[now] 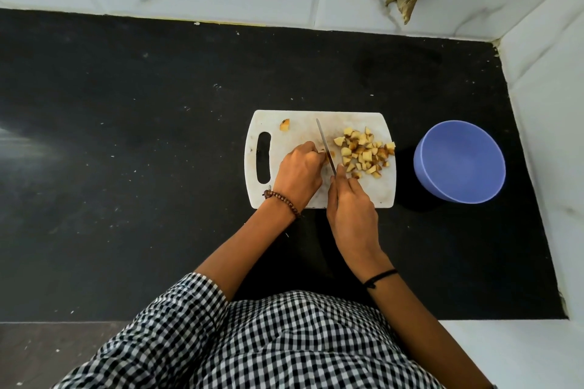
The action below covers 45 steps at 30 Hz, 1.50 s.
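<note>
The knife (pixel 325 145) stands blade-down near the middle of the white cutting board (pixel 347 196), its handle gripped by the right hand (pixel 352 208) with the forefinger laid along the spine. Just left of the blade, the left hand (pixel 298 174) curls its fingers onto a small piece (pixel 322 151), mostly hidden beneath them. A pile of diced pieces (pixel 366 151) lies right of the blade, a lone chunk (pixel 284 125) sits at the board's far left, and a blue bowl (pixel 459 164) stands on the black countertop (pixel 158 136) beside the board.
</note>
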{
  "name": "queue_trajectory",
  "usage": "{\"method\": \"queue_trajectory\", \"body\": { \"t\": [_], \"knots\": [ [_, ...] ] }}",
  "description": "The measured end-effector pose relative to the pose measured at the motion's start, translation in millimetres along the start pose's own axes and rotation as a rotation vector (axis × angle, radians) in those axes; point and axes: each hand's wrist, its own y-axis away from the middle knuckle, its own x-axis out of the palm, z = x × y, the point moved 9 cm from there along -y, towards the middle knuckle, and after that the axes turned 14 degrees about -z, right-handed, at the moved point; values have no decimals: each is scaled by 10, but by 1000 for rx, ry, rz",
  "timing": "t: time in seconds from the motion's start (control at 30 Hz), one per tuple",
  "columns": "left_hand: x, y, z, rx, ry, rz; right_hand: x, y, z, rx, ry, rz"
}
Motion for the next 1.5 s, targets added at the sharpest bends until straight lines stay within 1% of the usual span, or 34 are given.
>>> {"method": "queue_trajectory", "body": {
  "t": [0.43,0.57,0.7,0.8,0.83,0.93,1.0,1.2,1.5],
  "knots": [
    [2,2,-4,1,-20,32,43,-35,-2,-9,-27,-15],
    [-7,9,5,-27,-4,26,116,-144,5,10,-45,-8],
    [-30,-1,9,-54,-2,8,148,-172,31,11,-46,27],
    [-26,6,36,-92,-5,3,149,-174,-13,70,-42,71],
    [-27,8,53,-114,4,-3,142,-150,-32,82,-40,86],
    [-49,-1,99,-166,51,-29,100,-19,-21,-4,37,108],
    [-53,-1,113,-178,65,-44,71,70,-61,-18,64,127],
    [-39,5,111,-157,64,-42,-48,259,-188,19,5,122],
    [-34,10,122,-155,63,-62,-242,428,-327,32,15,100]
  ]
}}
